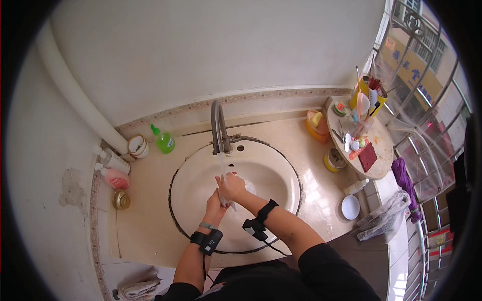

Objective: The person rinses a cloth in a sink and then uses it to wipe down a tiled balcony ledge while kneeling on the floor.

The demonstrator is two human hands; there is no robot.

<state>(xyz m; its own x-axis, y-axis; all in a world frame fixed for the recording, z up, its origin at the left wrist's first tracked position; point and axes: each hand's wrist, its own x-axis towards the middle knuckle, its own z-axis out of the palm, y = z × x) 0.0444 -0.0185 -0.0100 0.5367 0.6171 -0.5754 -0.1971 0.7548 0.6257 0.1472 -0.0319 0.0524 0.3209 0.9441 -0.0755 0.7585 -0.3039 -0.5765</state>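
Both of my hands are together over the cream washbasin point(196, 210), under the curved metal faucet point(216, 124). A stream of water point(223, 163) runs from the spout onto them. Between the hands is a wet, whitish thing point(222, 199), perhaps a thin cloth or bag; what it is cannot be told. My left hand point(215, 206) holds it from below, nearer my body. My right hand point(231, 187) lies above and beyond it, its fingers closed on the same thing. Most of the thing is hidden by my fingers.
Left of the basin stand a green pump bottle point(165, 142), a pink pump bottle point(116, 178) and stacked bowls point(138, 146). At the right are an orange basin point(317, 129), a yellow-banded jar point(334, 160), a white bowl point(350, 207), a grey towel point(384, 218) and a cluttered round board point(380, 165).
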